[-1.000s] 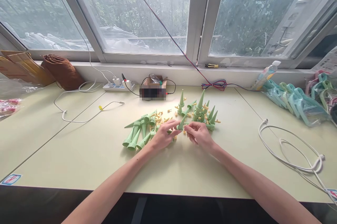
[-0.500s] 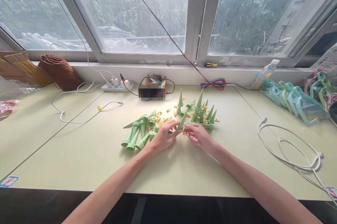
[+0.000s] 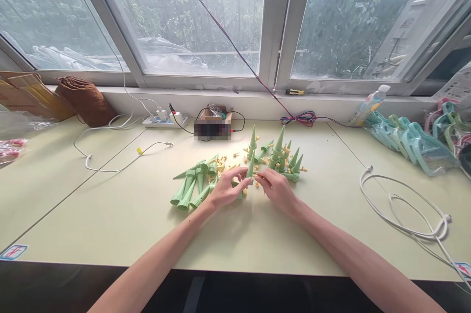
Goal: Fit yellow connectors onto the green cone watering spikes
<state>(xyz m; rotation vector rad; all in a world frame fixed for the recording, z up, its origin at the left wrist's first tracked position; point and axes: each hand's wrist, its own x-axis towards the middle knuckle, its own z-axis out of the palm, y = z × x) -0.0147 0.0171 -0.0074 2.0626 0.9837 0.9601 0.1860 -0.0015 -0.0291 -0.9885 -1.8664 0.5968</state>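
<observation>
My left hand [image 3: 230, 185] is closed around the lower part of a green plant watering spike [image 3: 250, 165], held upright with its tip pointing up. The fingertips of my right hand [image 3: 276, 187] pinch a small yellow valve [image 3: 255, 174] at the side of that spike; how deep it sits is hidden. Left of my hands lies a heap of green spikes [image 3: 189, 186], their wide open ends towards me. Loose yellow valves [image 3: 222, 161] are scattered beside it. Behind my right hand, several spikes fitted with yellow valves stand upright, among them a tall one [image 3: 276, 148].
A small cardboard box with a dark device [image 3: 211, 130] and a white power strip [image 3: 165, 121] are at the back. White cables lie left and right [image 3: 401, 227]. Bagged teal clips [image 3: 415, 143] and a bottle [image 3: 371, 104] are far right; a brown pouch [image 3: 84, 102] is back left.
The held spike has turned more upright and shifted slightly left. My right hand has rolled over, bringing its fingertips and the yellow valve to the spike's side.
</observation>
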